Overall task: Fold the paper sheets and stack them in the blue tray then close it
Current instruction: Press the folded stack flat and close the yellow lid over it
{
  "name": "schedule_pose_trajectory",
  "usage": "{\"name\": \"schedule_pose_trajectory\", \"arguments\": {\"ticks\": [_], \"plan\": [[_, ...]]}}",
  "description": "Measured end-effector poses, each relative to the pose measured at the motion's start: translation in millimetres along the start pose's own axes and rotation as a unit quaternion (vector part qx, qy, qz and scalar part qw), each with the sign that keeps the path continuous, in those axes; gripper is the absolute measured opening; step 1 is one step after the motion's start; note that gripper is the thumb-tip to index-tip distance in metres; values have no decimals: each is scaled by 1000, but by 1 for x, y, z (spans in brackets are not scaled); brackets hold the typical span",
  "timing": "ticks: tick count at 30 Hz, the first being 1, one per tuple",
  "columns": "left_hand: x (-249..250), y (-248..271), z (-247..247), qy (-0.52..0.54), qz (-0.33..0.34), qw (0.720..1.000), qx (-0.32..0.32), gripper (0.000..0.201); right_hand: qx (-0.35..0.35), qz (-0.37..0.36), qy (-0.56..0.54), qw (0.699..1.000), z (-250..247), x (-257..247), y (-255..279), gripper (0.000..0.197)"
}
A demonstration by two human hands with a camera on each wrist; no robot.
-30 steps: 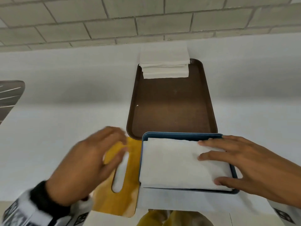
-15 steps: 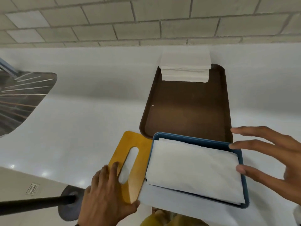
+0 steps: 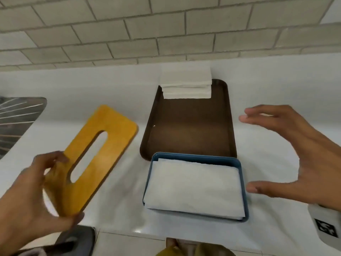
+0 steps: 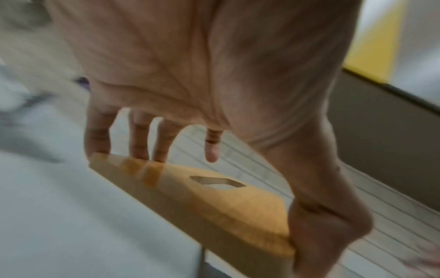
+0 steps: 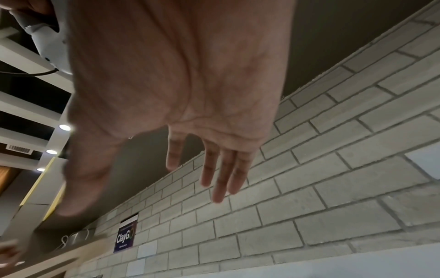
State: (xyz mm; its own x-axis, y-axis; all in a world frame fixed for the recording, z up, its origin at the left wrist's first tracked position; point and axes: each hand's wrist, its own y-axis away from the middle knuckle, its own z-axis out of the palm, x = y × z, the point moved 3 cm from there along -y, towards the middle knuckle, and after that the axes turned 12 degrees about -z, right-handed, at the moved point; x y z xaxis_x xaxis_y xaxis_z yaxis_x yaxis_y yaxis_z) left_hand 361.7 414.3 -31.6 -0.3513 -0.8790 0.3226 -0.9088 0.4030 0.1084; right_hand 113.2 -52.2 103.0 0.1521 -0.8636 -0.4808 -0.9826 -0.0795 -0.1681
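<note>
Blue tray (image 3: 243, 183) packed with folded paper, lid in the left hand

The tray sits open on the white counter (image 3: 276, 156), just in front of the brown tray (image 3: 190, 126), with folded white paper sheets (image 3: 193, 187) lying flat inside and filling it nearly edge to edge. More folded sheets (image 3: 186, 85) are stacked at the brown tray's far end. The left hand (image 3: 27, 200) grips the near end of the yellow wooden lid (image 3: 118, 130), a flat board with a long slot, thumb on one edge and fingers (image 4: 140, 139) on the other, to the tray's left. The right hand (image 3: 310, 159) hovers spread beside the tray's right edge, fingers straight, touching nothing
</note>
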Motion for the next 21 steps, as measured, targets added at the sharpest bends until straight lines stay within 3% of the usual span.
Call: {"name": "schedule_pose_trajectory", "arguments": {"ticks": [2, 4, 6, 8, 15, 21], "plan": [[160, 6, -53, -18, 110, 992, -59, 125, -15, -16, -31, 999, 4, -10, -5, 117], [224, 8, -43, -70, 237, 965, -90, 120, -73, -19, -41, 996, 17, -16, -6, 128], [240, 5, -21, -117, 292, 934, -167, 114, -146, -18, -26, 989, 35, -17, -1, 132], [251, -2, -7, -146, 322, 917, -184, 112, -187, -16, -10, 982, 51, -11, 6, 132], [256, -16, 12, -152, 368, 893, -212, 109, -165, 21, -49, 985, 71, 5, 19, 124], [243, -18, 16, -102, 354, 900, -233, 109, -153, 43, -73, 985, 79, 12, 19, 126]]}}
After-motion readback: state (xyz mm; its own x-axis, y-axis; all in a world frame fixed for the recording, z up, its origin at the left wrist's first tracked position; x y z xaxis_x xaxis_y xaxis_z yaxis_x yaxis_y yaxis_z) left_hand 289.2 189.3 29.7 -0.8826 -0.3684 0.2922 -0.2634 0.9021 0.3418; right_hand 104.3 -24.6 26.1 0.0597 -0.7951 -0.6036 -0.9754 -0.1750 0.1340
